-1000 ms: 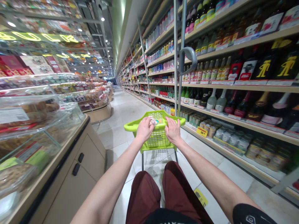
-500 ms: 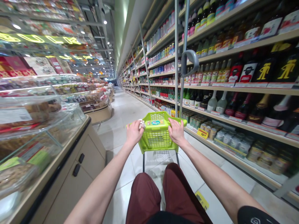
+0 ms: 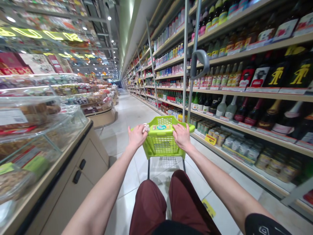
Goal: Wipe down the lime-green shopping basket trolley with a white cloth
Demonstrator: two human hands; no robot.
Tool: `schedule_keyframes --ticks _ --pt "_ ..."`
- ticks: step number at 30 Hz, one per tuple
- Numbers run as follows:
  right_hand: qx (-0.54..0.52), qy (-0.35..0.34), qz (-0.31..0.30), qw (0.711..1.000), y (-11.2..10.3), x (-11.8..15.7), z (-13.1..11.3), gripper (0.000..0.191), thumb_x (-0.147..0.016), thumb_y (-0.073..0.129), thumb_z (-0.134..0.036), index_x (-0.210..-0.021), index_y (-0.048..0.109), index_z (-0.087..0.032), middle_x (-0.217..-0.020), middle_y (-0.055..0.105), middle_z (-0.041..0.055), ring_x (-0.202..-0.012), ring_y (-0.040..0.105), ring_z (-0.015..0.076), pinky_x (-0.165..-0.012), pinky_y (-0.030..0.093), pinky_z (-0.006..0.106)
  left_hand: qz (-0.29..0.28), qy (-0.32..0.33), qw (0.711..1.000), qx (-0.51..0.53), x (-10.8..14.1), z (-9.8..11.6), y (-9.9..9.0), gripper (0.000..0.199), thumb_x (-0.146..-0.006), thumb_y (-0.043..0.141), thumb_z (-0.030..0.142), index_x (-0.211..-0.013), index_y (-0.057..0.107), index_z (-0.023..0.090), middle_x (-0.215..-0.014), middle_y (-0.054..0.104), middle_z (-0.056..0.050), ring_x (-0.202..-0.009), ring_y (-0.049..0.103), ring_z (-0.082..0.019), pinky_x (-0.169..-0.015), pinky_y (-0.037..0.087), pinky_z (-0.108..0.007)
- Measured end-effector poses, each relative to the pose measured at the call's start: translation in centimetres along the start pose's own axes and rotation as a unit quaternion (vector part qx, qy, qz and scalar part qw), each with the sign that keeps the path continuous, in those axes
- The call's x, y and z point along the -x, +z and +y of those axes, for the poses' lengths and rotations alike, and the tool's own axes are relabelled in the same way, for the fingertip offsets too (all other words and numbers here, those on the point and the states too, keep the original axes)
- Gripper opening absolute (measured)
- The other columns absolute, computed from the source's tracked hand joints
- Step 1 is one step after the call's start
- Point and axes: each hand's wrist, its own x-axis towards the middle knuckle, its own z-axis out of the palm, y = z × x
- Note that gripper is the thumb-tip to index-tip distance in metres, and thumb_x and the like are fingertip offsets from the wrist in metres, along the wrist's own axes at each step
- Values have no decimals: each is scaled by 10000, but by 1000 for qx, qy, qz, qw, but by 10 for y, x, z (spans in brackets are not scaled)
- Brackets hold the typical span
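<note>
So the person's left hand (image 3: 137,136) is curled over the left end of the bright lime-green plastic trolley handle (image 3: 156,133), with a crumpled white wad (image 3: 146,127) held at the thumb side. The right hand (image 3: 181,136) is draped over the same handle towards its right end, fingers a bit spread, and honestly can't tell how tight that grip is. Between the two hands there's an oval teal sticker (image 3: 161,127) on top of the handle.

Handle belongs to a lime-green plastic trolley (image 3: 166,148) with mesh sides and thin grey legs (image 3: 149,168), standing on the pale tiled floor (image 3: 129,195) just ahead of two knees in maroon trousers (image 3: 148,209). A yellow floor sticker (image 3: 208,208) lies to the right of the knees.

Further right, the long beige shelving (image 3: 244,92) is packed with bottles and cans, and a yellow price tag (image 3: 210,139) sits on the front edge of the bottom shelf near the trolley. A grey loop handle (image 3: 201,62) sticks out from a metal pole in front of the shelves. Over left, clear-packed food sits on a beige display cabinet (image 3: 94,160), its right edge well apart from the trolley. Yellow-green neon lettering (image 3: 39,34) glows above.
</note>
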Motion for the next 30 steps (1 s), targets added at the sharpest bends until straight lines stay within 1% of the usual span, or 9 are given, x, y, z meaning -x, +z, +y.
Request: schedule_keyframes --ticks 2,8,10,17,19,23,26,28,30 --pt "2 4 1 1000 0 0 -4 335 -832 395 -231 -1136 525 -177 -1106 601 78 -1104 462 247 -996 135 520 5 11 1000 7 0 7 1 332 -775 408 256 -1092 505 258 -1125 578 -57 -1024 517 -221 -1011 158 -542" --pt "7 -10 -12 1000 2 -1 -8 330 -836 389 -221 -1136 525 -191 -1121 594 69 -1083 471 225 -991 154 481 -2 140 989 47 -2 64 8 391 -773 424 263 -1163 448 271 -1240 500 -40 -1082 488 -213 -1032 101 -528" --pt "7 -20 -14 1000 3 0 -5 349 -834 380 -211 -1155 511 -174 -1120 593 75 -1079 472 218 -988 169 462 -9 140 989 47 -3 61 7 394 -774 426 267 -1167 447 274 -1234 507 -39 -1067 498 -213 -1033 89 -532" --pt "-3 -20 4 1000 6 2 2 345 -830 384 -221 -1140 520 -162 -1089 606 70 -1063 481 212 -1002 144 440 15 15 1000 18 1 1 2 349 -782 400 252 -1120 486 249 -1124 582 -58 -1033 515 -220 -1021 102 -549" --pt "-10 1 18 1000 8 2 1 336 -830 377 -221 -1126 528 -170 -1061 618 66 -1032 499 206 -995 157 434 17 26 999 24 2 10 3 343 -785 396 255 -1117 484 252 -1135 575 -52 -1040 510 -215 -1022 114 -542" --pt "-18 5 31 999 10 1 0 359 -821 370 -216 -1151 501 -161 -1062 614 72 -1014 507 199 -986 184 417 1 121 992 44 -3 63 11 369 -783 415 285 -1150 452 266 -1230 506 -42 -1073 490 -209 -1031 111 -527" --pt "-26 -4 34 999 10 1 2 415 -819 354 -212 -1221 427 -135 -1083 600 87 -1009 513 190 -986 202 401 -6 144 988 49 -8 92 17 379 -782 421 288 -1159 446 264 -1235 498 -56 -1076 490 -214 -1031 109 -528" --pt "-26 -13 28 999 8 2 4 415 -819 351 -209 -1221 423 -135 -1093 595 88 -1021 507 192 -996 192 405 -7 146 988 50 -9 91 17 375 -777 428 289 -1151 454 273 -1215 513 -49 -1057 503 -217 -1027 106 -540" --pt "-26 -21 18 999 6 2 6 391 -819 356 -210 -1191 455 -141 -1082 600 83 -1036 497 199 -1003 178 413 -4 138 989 47 -8 72 15 379 -770 436 287 -1148 457 279 -1207 522 -40 -1041 513 -218 -1026 103 -548"
